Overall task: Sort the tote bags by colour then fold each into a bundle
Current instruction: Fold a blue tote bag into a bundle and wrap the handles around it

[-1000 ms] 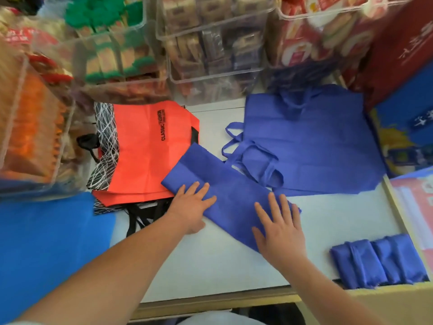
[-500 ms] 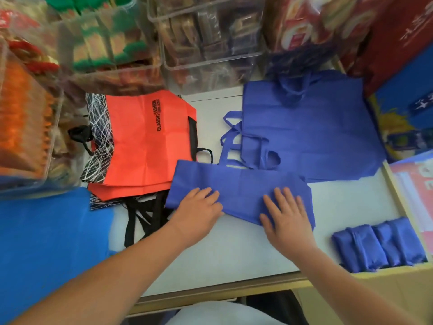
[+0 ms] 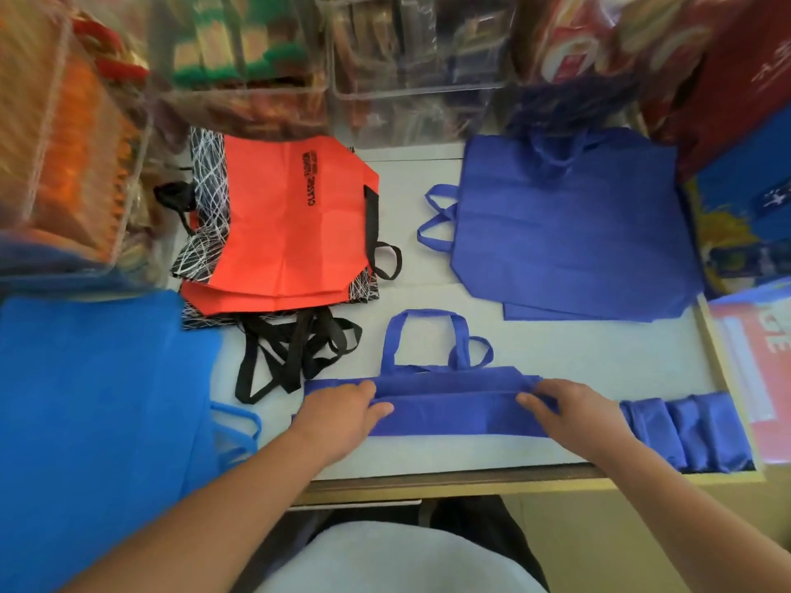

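Work surface: a white table (image 3: 599, 357), backed by clear storage bins (image 3: 411, 57) of packaged goods.

Sorting appears largely done. A bright blue bag (image 3: 94, 400) covers the near left. A flat stack of violet-blue totes (image 3: 569, 233) lies at the far right, well apart from an orange tote stack (image 3: 282, 233) at the far left, which rests on a black-and-white patterned bag (image 3: 205, 177). Its black straps (image 3: 291, 357) trail toward the near edge.

Item in hand: one violet-blue tote (image 3: 453, 410), folded lengthwise into a long strip and lying crosswise near the table's front edge, its handles (image 3: 421, 336) pointing away from the person. Finished bundles (image 3: 685, 430) of the same colour sit just beside its right end.

Left hand (image 3: 342, 415): fingers curled over the strip's upper fold, gripping it. Right hand (image 3: 573, 413): fingertips pinching the same fold at the opposite end.

Assessment: the fold stage is under way on this tote, with the strip being narrowed. The next move calls for tucking the loose handles in and rolling or folding the strip end to end, with the layers kept aligned so that the bundle matches those completed.
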The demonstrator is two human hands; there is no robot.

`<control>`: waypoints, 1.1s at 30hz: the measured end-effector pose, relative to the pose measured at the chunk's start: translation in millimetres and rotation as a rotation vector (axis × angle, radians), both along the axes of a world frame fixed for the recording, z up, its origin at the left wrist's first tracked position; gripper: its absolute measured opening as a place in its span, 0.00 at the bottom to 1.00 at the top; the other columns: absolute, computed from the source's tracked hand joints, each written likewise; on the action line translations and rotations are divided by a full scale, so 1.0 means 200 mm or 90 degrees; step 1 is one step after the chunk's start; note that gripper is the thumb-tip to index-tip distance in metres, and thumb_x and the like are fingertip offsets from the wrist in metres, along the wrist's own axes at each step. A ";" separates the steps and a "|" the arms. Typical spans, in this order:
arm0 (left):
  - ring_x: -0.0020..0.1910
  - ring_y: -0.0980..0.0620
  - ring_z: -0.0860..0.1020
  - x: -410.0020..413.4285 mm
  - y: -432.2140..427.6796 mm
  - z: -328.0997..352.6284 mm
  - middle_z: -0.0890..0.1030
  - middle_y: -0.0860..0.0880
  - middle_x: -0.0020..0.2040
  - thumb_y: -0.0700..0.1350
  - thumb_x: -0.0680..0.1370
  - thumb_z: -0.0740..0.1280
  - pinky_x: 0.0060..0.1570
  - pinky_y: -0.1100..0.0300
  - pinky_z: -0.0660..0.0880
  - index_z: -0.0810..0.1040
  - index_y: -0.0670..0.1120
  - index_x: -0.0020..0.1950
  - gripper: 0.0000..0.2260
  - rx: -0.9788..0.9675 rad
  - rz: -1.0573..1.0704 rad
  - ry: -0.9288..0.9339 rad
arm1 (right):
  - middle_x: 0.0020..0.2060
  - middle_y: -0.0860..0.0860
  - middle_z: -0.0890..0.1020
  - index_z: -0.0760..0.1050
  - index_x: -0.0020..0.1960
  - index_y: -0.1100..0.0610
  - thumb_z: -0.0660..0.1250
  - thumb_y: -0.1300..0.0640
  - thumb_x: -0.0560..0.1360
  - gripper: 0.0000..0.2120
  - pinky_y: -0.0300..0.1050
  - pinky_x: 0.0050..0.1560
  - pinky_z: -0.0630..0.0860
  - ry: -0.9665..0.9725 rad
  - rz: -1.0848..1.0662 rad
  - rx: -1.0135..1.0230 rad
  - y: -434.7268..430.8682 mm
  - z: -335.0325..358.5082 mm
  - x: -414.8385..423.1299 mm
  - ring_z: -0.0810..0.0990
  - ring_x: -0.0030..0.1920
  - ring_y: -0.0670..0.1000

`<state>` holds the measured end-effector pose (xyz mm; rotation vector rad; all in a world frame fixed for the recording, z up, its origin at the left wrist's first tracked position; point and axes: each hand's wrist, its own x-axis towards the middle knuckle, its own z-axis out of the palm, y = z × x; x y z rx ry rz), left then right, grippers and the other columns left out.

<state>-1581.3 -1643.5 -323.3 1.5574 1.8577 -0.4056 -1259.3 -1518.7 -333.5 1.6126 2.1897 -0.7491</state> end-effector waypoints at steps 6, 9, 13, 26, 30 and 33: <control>0.57 0.45 0.78 -0.03 0.03 -0.19 0.80 0.49 0.57 0.55 0.77 0.73 0.57 0.48 0.75 0.79 0.48 0.59 0.15 0.260 -0.100 0.110 | 0.55 0.39 0.69 0.78 0.53 0.51 0.62 0.44 0.82 0.12 0.47 0.43 0.72 0.092 -0.098 0.068 0.01 -0.18 -0.07 0.77 0.50 0.52; 0.71 0.39 0.73 0.00 -0.03 -0.28 0.75 0.41 0.72 0.44 0.73 0.76 0.71 0.39 0.69 0.76 0.44 0.71 0.26 0.259 -0.176 0.108 | 0.50 0.44 0.69 0.76 0.51 0.50 0.61 0.44 0.82 0.11 0.48 0.40 0.71 0.056 -0.100 0.089 0.04 -0.23 -0.12 0.75 0.51 0.53; 0.81 0.42 0.58 0.04 -0.10 -0.37 0.61 0.44 0.82 0.51 0.83 0.57 0.78 0.40 0.47 0.59 0.45 0.82 0.28 0.237 -0.145 0.116 | 0.54 0.48 0.74 0.75 0.58 0.49 0.65 0.46 0.81 0.09 0.51 0.44 0.73 0.060 -0.141 0.138 0.04 -0.28 -0.14 0.74 0.54 0.57; 0.83 0.50 0.48 -0.03 -0.18 -0.50 0.51 0.48 0.84 0.55 0.85 0.50 0.79 0.49 0.46 0.53 0.48 0.84 0.28 0.283 -0.096 0.029 | 0.55 0.51 0.75 0.81 0.54 0.50 0.62 0.42 0.78 0.15 0.64 0.66 0.64 0.084 0.007 0.327 -0.08 -0.45 -0.21 0.73 0.58 0.58; 0.82 0.49 0.55 -0.05 -0.25 -0.50 0.56 0.48 0.83 0.54 0.84 0.50 0.78 0.47 0.51 0.58 0.46 0.83 0.27 0.287 -0.079 0.086 | 0.53 0.51 0.74 0.80 0.49 0.52 0.63 0.46 0.79 0.12 0.62 0.65 0.62 0.128 0.006 0.357 -0.07 -0.48 -0.20 0.72 0.56 0.58; 0.82 0.48 0.57 0.00 -0.25 -0.50 0.58 0.48 0.83 0.52 0.84 0.50 0.77 0.45 0.52 0.58 0.46 0.82 0.27 0.290 -0.059 0.115 | 0.56 0.52 0.74 0.79 0.56 0.52 0.58 0.49 0.81 0.13 0.62 0.65 0.63 0.159 0.028 0.359 -0.04 -0.47 -0.20 0.72 0.58 0.60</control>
